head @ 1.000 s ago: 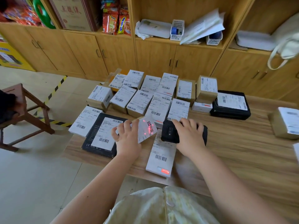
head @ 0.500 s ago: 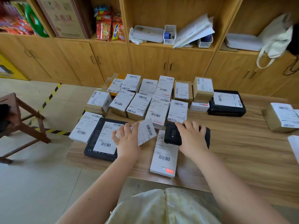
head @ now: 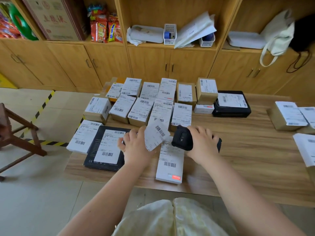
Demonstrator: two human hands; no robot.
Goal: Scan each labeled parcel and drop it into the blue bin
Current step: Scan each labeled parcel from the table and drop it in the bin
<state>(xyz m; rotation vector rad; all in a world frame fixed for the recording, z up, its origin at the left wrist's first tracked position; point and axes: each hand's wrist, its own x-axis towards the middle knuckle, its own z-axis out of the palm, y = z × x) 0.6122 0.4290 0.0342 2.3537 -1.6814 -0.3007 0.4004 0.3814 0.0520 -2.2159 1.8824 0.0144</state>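
- While the left hand [head: 136, 147] holds a small white parcel [head: 156, 136] up off the table, the right hand [head: 202, 142] is wrapped round a black scanner [head: 182, 138] just beside it.
- Left fingers are curled round the lower left part of the parcel, so that's a proper grip. The parcel is tilted, with the barcode label facing up at the camera.
- Right fingers are curled over the top of the scanner and gripping it. Its front end points left at the parcel and is pretty much at the parcel's right edge. Can't tell if they actually touch.
- Both hands are over a long white box [head: 170, 160] lying flat on the wooden table [head: 247, 159], near the front edge.
- Left of that there's a flat black box [head: 105, 149] with a big label, and a flat white parcel [head: 83, 135] right against its left side, at the table's left end.
- Behind the hands are rows of labelled boxes [head: 141, 109] packed side by side, with a black case [head: 231, 103] at the right end.
- More labelled parcels [head: 288, 116] sit at the far right, well apart from the main bunch.
- Background stuff: wooden cabinets [head: 102, 65], snack packets [head: 105, 29] on a shelf, a white tote bag [head: 279, 34], and a wooden stool [head: 17, 133] on the floor at left.
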